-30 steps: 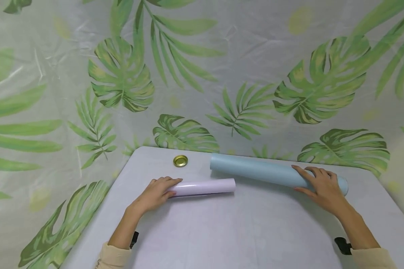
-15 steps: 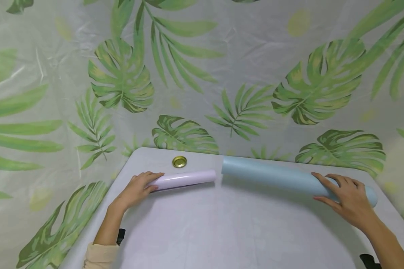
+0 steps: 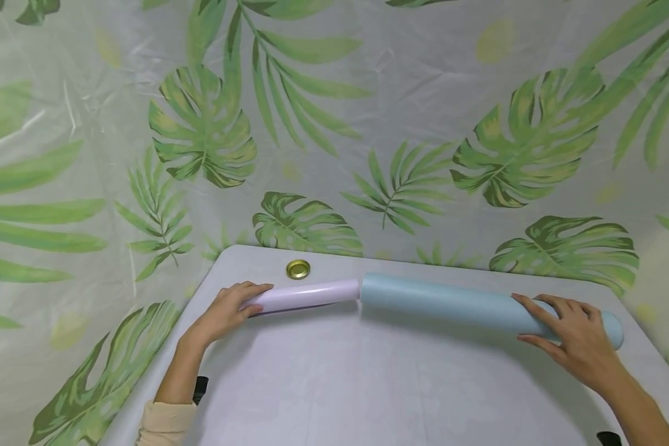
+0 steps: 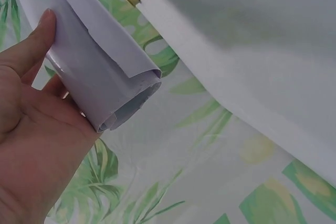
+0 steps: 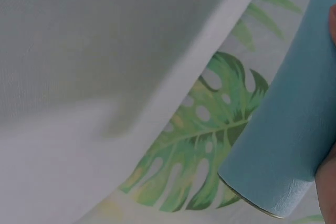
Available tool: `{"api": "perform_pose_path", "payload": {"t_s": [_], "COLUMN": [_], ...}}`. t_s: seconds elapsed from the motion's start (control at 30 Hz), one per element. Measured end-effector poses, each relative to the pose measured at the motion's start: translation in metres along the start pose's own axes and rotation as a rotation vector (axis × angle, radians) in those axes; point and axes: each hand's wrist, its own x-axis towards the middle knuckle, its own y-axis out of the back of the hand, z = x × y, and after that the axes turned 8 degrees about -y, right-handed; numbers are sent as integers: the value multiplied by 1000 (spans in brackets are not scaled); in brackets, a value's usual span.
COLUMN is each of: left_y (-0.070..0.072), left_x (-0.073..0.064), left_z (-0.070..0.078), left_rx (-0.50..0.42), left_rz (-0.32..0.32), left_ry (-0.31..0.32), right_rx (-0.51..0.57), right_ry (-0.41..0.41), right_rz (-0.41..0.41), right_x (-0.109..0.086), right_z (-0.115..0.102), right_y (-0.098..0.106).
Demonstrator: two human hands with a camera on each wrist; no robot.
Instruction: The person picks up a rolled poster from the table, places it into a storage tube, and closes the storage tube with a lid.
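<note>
My left hand grips the left end of a rolled lilac sheet. In the left wrist view the thumb lies along the glossy roll, whose loose edge and hollow end show. My right hand holds a long light-blue tube near its right end, fingers over the top and thumb below. At mid-table the roll's right end meets the tube's left end; whether it enters the tube cannot be told. The tube's closed-looking end shows in the right wrist view.
Behind the roll, a round gold-coloured lid lies near the back edge of the white table. A leaf-patterned sheet hangs behind the table and around its sides.
Both hands have moved apart, the roll going left and the tube right. In the last half second the tube's left end has shifted slightly left and down, against the roll's end.
</note>
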Motion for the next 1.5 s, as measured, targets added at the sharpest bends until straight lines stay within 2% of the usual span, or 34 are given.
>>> {"api": "perform_pose_path", "payload": {"t_s": [0.2, 0.47, 0.63, 0.8, 1.03, 1.5], "left_y": [1, 4, 6, 8, 9, 8], "left_x": [2, 1, 0, -1, 0, 15], "left_z": [2, 1, 1, 0, -1, 16], "left_rx": [-31, -77, -81, -77, -131, -173], "left_rz": [-4, -30, -49, -77, -142, -190], "left_ry": [-24, 5, -20, -57, -72, -130], "right_rx": [-6, 0, -3, -2, 25, 95], "right_ry": [12, 15, 23, 33, 48, 59], "right_rz": [3, -4, 15, 26, -3, -36], "right_x": [2, 1, 3, 6, 9, 17], "right_z": [-2, 0, -1, -3, -9, -30], "right_y": [-3, -6, -5, -4, -2, -9]}}
